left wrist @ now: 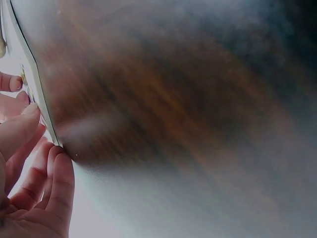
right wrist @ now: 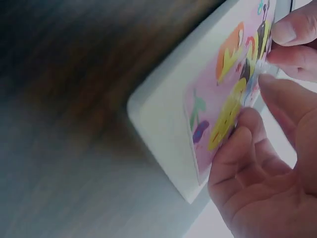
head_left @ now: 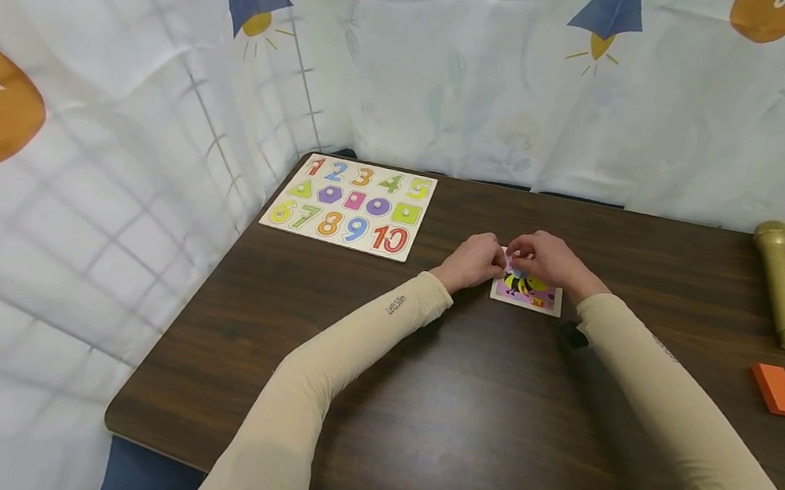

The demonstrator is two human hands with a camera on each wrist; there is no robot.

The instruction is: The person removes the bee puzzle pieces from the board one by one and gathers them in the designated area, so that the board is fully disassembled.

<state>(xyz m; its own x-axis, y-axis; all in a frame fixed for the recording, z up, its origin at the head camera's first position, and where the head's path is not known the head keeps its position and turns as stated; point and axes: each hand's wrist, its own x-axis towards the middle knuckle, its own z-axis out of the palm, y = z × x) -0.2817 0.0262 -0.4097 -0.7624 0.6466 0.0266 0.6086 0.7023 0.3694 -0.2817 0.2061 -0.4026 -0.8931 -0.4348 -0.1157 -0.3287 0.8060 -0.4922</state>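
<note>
White patterned curtain (head_left: 465, 78) behind, dark wood-grain table (head_left: 431, 430) in front. Left hand (head_left: 469, 262): fingers bent, thumb and fingertips gripping the left edge of the bee puzzle board (head_left: 532, 290). Right hand (head_left: 549, 260): bent over the board's far side, thumb and fingertips close together, touching its printed face; cannot tell if a piece is pinched between them. Puzzle board sits between the table's left and right edges, nearer the far edge, pink print with yellow-black bee. Beige sleeves (head_left: 374, 322) on both forearms. Number-and-shape peg board (head_left: 348, 211) at table's far-left corner, numerals 1 to 10, shapes in middle row. Gold microphone (head_left: 782, 286) near far-right corner, orange block (head_left: 778, 390) nearer the front, toward right edge
</note>
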